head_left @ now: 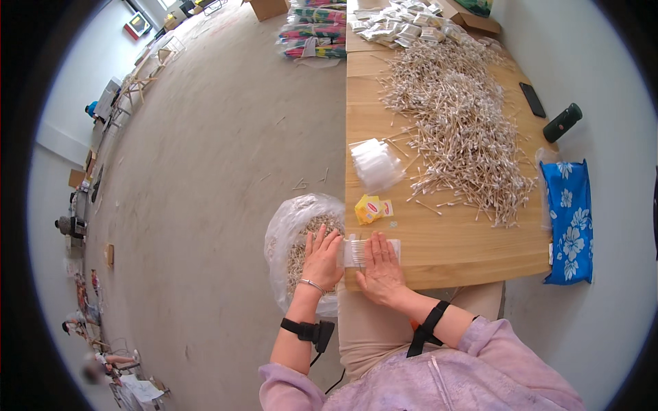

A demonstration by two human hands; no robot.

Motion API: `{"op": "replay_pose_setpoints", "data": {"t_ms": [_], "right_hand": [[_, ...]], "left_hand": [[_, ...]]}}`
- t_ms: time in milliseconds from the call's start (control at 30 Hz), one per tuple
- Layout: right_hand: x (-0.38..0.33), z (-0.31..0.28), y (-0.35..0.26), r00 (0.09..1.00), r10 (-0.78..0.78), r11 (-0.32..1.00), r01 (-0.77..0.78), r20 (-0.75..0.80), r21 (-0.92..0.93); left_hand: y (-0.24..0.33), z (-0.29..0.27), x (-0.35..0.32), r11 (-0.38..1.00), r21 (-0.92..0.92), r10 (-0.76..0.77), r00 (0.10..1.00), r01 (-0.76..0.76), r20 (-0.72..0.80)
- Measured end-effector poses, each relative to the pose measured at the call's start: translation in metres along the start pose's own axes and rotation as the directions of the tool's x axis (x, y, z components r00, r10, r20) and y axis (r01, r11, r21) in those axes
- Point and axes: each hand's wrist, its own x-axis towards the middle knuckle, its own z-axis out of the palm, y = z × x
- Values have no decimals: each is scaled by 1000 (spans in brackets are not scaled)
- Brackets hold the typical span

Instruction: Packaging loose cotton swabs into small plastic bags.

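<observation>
A small clear plastic bag (352, 256) with a row of cotton swabs in it lies flat at the near left corner of the table. Across its right part my right hand (382, 270) presses down, fingers stretched out and flat. My left hand (322, 259) is at the table's left edge, beside the bag's left end, with its fingers extended; its thumb side is partly hidden. Just beyond the bag are yellow and white cards (371, 209), and farther off a stack of clear empty bags (376, 164).
A large heap of loose cotton swabs (459, 116) covers the table's (473, 257) far part, with packed sachets (404, 24) behind. At right are a phone (532, 100), a dark green bottle (563, 122) and a blue floral cushion (569, 222). A plastic sack (277, 246) of swabs stands below left.
</observation>
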Motion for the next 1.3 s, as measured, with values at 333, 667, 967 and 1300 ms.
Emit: {"op": "replay_pose_setpoints", "data": {"t_ms": [333, 667, 967, 1300], "right_hand": [[11, 15, -23, 999, -39, 999, 39, -15, 23], [18, 22, -46, 1000, 2, 996, -2, 3, 92], [20, 28, -50, 999, 52, 995, -51, -14, 86], [20, 28, -49, 998, 7, 995, -1, -62, 100]], "left_hand": [[-10, 1, -2, 994, -76, 66, 994, -73, -83], [-62, 45, -10, 612, -782, -409, 893, 117, -187], [-31, 48, 2, 147, -948, -489, 854, 281, 178], [-26, 67, 9, 371, -912, -515, 856, 174, -46]]}}
